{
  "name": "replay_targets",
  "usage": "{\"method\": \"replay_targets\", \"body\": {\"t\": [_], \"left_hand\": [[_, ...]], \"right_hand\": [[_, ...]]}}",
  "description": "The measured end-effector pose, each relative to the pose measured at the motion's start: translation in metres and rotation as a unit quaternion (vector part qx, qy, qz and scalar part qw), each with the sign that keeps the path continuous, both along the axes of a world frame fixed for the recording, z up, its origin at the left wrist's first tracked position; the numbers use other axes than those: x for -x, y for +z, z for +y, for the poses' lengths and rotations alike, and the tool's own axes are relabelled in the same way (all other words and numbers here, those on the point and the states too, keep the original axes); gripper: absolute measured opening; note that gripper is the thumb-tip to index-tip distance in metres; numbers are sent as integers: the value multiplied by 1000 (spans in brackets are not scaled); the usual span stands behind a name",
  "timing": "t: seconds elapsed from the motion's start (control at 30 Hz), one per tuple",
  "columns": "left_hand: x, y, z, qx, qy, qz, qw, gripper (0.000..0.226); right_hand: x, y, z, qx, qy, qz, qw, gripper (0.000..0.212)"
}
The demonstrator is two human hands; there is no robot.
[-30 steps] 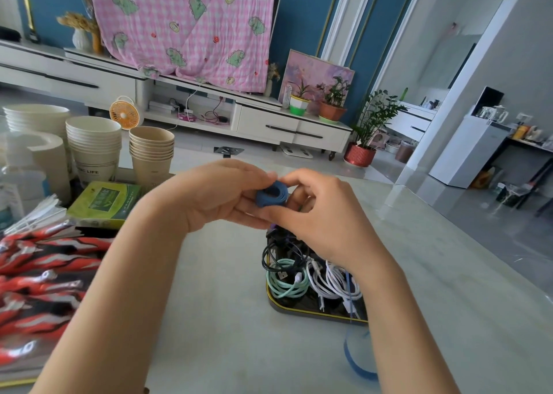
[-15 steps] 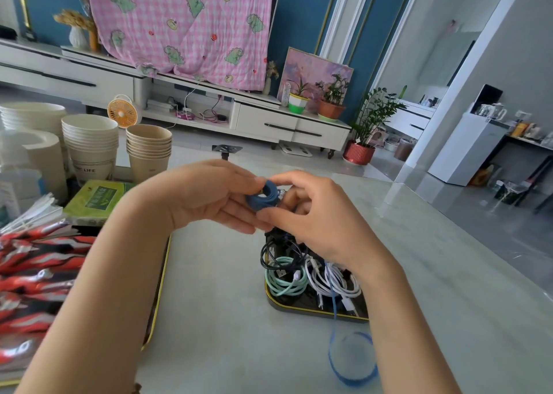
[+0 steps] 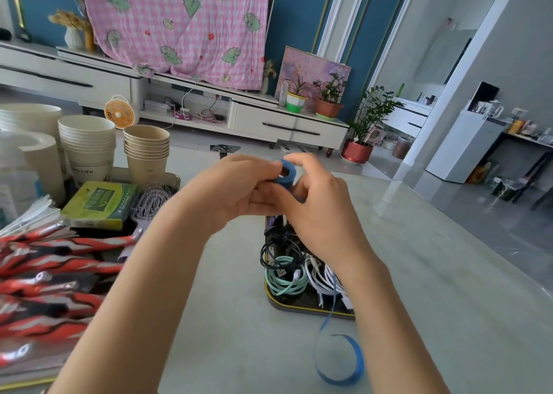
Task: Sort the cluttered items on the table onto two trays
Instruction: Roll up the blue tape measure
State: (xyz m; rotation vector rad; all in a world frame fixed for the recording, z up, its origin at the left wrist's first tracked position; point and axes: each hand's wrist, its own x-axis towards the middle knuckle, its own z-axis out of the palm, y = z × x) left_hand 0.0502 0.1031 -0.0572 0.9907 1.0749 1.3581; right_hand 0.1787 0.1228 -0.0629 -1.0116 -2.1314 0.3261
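Observation:
Both hands meet above the table's middle around a small roll of blue tape (image 3: 283, 174). My left hand (image 3: 230, 190) pinches the roll from the left and my right hand (image 3: 317, 208) curls round it from the right. A loose blue strip (image 3: 341, 360) hangs from the roll and loops on the table near the front. Below my right hand lies a dark tray with a yellow rim (image 3: 302, 309) holding coiled black, mint and white cables (image 3: 287, 280). A second tray (image 3: 27, 382) at the left carries red-and-black packets (image 3: 51, 271).
At the back left stand stacks of paper cups (image 3: 146, 151) and bowls (image 3: 86, 142), a green packet (image 3: 98, 205) and a purple hairbrush (image 3: 149, 205). The pale table (image 3: 449, 304) stretches to the right. Beyond it are a TV cabinet and potted plants.
Both hands have stayed together on the blue roll and turned it slightly. The hanging strip's loop has grown on the table. The camera has tilted a little.

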Motion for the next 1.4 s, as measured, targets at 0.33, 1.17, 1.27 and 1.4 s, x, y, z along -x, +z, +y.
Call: {"method": "replay_targets", "body": {"t": [0.33,1.17,1.27,1.4], "left_hand": [[27,1,-13,18,-89,94,991,35],[11,3,-7,14,-20,85,996,30],[2,2,-2,10,15,41,999,31],[10,2,-4,16,7,53,998,26]], "right_hand": [[-8,9,-4,96,88,-12,991,24],[-3,4,-1,14,21,45,999,27],[1,0,0,-48,-36,63,996,30],[2,1,1,-12,-9,64,998,34]]}}
